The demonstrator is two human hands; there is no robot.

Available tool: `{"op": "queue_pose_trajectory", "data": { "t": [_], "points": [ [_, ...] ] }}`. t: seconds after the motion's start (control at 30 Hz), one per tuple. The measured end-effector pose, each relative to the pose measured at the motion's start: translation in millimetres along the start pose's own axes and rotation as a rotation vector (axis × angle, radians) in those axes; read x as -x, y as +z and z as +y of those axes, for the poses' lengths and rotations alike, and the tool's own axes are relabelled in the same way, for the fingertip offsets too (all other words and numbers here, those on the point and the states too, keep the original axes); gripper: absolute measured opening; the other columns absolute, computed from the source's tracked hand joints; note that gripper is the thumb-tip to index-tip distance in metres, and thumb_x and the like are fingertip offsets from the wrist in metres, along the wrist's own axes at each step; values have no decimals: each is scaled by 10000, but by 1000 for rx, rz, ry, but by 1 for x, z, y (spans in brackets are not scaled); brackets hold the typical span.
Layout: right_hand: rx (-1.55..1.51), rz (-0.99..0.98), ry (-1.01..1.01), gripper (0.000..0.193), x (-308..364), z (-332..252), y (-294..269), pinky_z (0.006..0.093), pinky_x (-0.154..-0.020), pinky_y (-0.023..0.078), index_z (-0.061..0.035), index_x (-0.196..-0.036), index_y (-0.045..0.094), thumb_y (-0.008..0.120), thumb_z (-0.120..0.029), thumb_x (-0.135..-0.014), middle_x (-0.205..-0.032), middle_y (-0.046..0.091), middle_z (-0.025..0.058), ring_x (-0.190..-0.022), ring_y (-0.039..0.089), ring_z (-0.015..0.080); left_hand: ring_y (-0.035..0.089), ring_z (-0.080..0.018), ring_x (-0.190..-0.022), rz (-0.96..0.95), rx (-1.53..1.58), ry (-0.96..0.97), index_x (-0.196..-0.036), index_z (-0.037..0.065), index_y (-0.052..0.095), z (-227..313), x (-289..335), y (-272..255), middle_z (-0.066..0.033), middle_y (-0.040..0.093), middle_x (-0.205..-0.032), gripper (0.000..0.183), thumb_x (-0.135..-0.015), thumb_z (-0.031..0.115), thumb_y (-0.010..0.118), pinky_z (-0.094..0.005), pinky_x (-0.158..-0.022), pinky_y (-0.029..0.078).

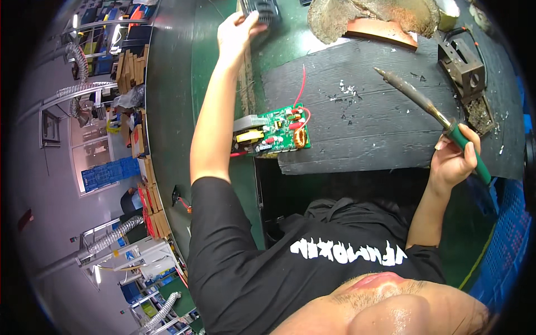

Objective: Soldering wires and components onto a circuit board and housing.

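My right hand is closed around the green handle of a soldering iron, whose dark tip points toward the far left above a black board. At the far side of the bench, my left hand has its fingers on a black ribbed object. That object is blurred and partly cut off by the upper rim, so its kind is unclear. Between my arms lies a green circuit board with a copper coil, a yellow transformer, a grey heat sink and red wires. My left forearm passes close beside its left end.
A metal soldering-iron stand stands at the far right. Solder bits are scattered on the black board. A stained brown piece lies at the back. A blue crate is at my right; a small black part with red wire lies left.
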State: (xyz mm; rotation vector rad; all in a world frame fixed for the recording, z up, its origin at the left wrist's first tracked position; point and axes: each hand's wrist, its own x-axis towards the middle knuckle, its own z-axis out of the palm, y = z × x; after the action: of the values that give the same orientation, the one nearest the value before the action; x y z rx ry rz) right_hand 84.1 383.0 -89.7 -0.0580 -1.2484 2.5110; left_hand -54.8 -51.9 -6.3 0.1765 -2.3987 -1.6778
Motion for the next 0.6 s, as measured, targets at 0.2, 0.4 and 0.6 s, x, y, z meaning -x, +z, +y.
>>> {"op": "queue_pose_trajectory", "data": {
  "t": [0.2, 0.4, 0.6],
  "points": [
    [-16, -2, 8, 422, -3, 2, -11, 282, -538, 451, 52, -1035, 604, 460, -301, -854, -826, 657, 175, -591, 569, 195, 667, -171, -620, -70, -237, -223, -951, -65, 610, 61, 97, -5, -111, 663, -736, 284, -833, 178, 701, -251, -599, 533],
    [-70, -51, 22, 405, -5, 4, -8, 291, -546, 460, 70, -1044, 604, 457, -262, -861, -817, 656, 175, -596, 573, 201, 602, -208, -583, 121, -501, 292, -832, -21, 605, 79, 126, 34, -124, 603, -664, 359, -786, 310, 736, -301, -552, 509],
    [-42, -25, 28, 400, -4, 3, -12, 289, -540, 459, 68, -1046, 607, 460, -256, -865, -805, 649, 172, -616, 579, 201, 634, -298, -796, -50, -925, 432, -836, 77, 675, 57, 130, 101, -144, 616, -762, 530, -673, 578, 734, -374, -721, 524]
  ]
}}
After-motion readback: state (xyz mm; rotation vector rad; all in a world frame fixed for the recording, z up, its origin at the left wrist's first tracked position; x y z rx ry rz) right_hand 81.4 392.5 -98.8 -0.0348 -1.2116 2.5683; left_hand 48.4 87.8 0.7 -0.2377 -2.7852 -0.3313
